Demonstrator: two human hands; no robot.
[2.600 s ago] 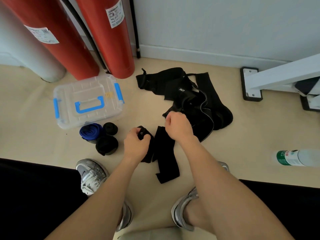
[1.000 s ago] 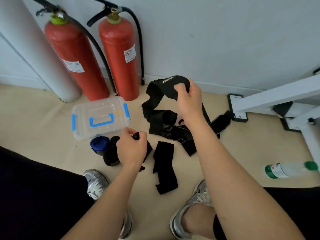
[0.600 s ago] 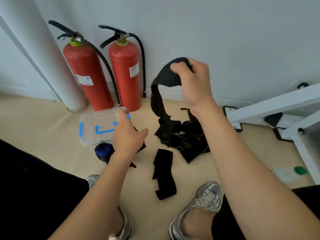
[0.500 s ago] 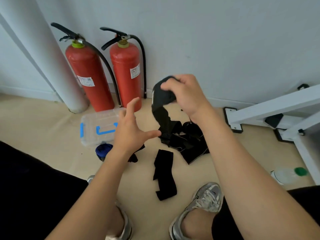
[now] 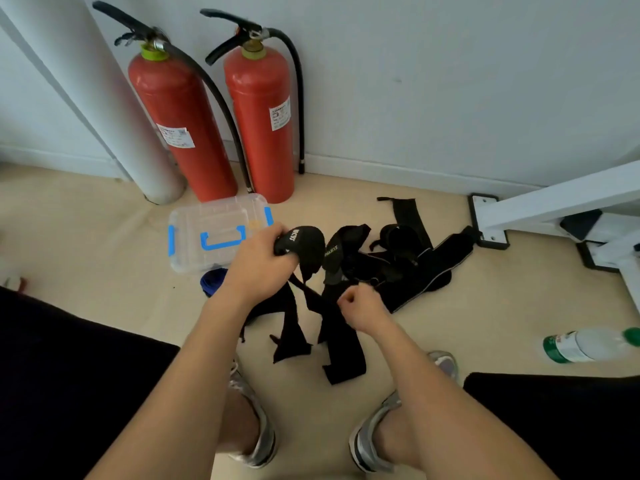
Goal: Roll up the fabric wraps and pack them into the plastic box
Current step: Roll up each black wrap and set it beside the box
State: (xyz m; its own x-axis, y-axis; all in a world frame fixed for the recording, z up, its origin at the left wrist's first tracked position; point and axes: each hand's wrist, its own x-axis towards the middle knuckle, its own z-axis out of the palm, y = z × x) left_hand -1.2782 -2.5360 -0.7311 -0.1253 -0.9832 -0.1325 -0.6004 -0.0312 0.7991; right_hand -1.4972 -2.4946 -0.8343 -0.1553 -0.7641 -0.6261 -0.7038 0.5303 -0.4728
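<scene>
**Fig.** Two hands working black fabric wraps on the floor (image 5: 86,237), beside one plastic box (image 5: 194,258).

One white pillar (image 5: 114,109) and two red fire extinguishers (image 5: 180,126) stand against the wall. One white frame (image 5: 554,202) rests at the right. The clear box, with its blue-latched lid on, lies just before the extinguishers. One heap of black wraps (image 5: 398,268) lies tangled to its right, their number unclear. The left hand (image 5: 259,268) has its fingers clamped on one black wrap (image 5: 306,242), whose tail hangs to the floor. The right hand (image 5: 360,306) has its fingers curled against a second strip (image 5: 341,351); whether it grips the strip cannot be told. One bottle (image 5: 588,344) lies on its side at far right. One blue roll (image 5: 211,285) is half hidden behind the left wrist. Two shoes (image 5: 258,434) show below.
</scene>
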